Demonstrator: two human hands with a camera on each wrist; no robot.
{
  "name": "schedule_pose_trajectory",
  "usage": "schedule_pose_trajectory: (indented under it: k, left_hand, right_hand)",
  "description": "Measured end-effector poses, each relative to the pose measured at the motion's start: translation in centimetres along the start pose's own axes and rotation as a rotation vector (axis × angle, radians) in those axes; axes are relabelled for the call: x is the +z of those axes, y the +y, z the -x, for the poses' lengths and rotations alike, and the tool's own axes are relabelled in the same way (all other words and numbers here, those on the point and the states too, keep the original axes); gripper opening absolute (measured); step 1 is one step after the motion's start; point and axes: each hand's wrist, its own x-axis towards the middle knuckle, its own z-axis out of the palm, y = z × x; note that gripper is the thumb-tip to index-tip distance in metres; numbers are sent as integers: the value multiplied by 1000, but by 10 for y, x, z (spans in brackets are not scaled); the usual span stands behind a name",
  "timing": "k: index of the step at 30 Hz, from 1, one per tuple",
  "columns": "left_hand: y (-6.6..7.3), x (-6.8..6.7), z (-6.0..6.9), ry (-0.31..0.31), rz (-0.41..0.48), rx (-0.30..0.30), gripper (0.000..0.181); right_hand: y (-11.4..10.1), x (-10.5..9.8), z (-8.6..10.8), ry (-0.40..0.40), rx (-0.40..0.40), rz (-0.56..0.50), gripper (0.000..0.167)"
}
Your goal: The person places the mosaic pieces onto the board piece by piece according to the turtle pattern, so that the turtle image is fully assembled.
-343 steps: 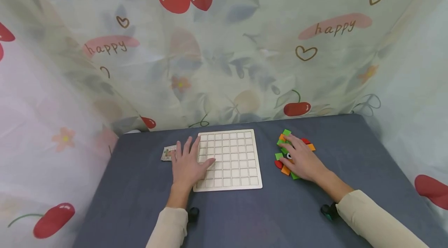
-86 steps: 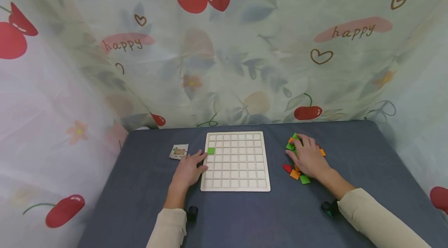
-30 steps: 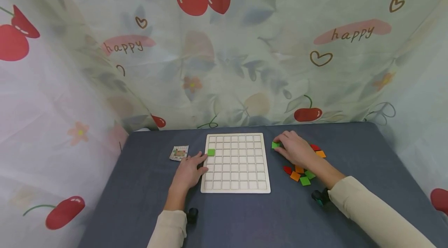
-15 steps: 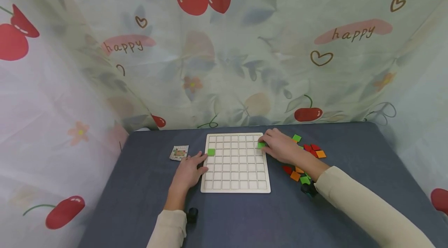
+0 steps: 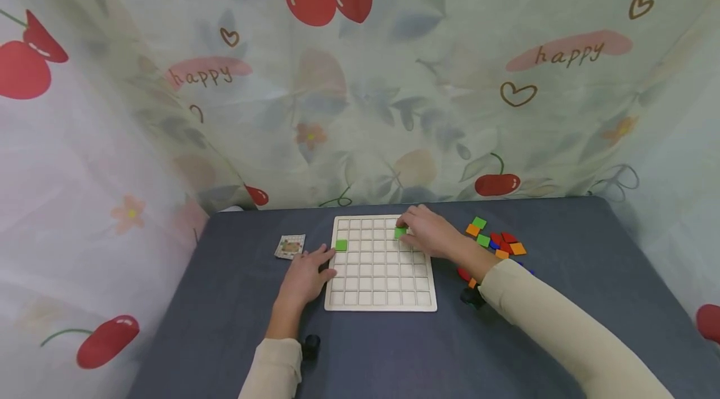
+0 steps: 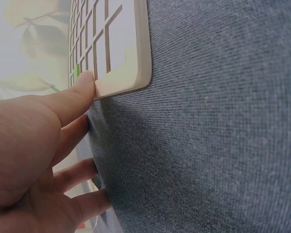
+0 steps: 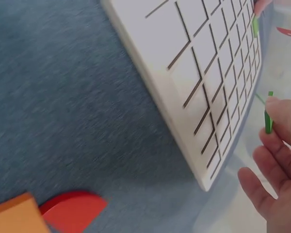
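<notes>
A pale wooden grid board [image 5: 379, 297] lies flat on the dark cloth, with one green square tile [image 5: 341, 245] in its leftmost column. My right hand [image 5: 432, 231] pinches another green tile [image 5: 400, 233] between thumb and fingertips over the board's upper right part. In the right wrist view that held tile [image 7: 268, 116] is edge-on and apart from the board. My left hand [image 5: 304, 274] rests at the board's left edge with its fingers spread. The left wrist view has the left thumb [image 6: 80, 94] touching the rim near a corner.
To the right of the board lies a loose pile of green, orange, red and blue pieces, among them an orange tile [image 5: 517, 249] and a red piece [image 7: 75, 208]. The right forearm covers part of it. A small picture card [image 5: 290, 246] lies left of the board.
My right hand has carried a green tile leftward from the pile to over the board. The leftmost-column tile appeared between the two oldest frames. My left hand has stayed at the edge lately.
</notes>
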Motion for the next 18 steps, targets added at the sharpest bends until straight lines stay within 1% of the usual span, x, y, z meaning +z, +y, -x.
schedule_pose_trajectory:
  k: [3,9,14,18]
  left_hand:
    - [-1,2,0,1,-1,11,56]
    - [-3,4,0,11,-2,6,57]
    - [-2,3,0,10,5,7,56]
    - [-1,2,0,11,2,-1,56]
  right_hand:
    - [-5,3,-6,2,-12,-19,25]
    - [-17,10,-20,8,-28,-58,25]
    - [-30,17,-29,-21,-49,-77,23]
    - [-39,24,-39,-51,-24,-79,26]
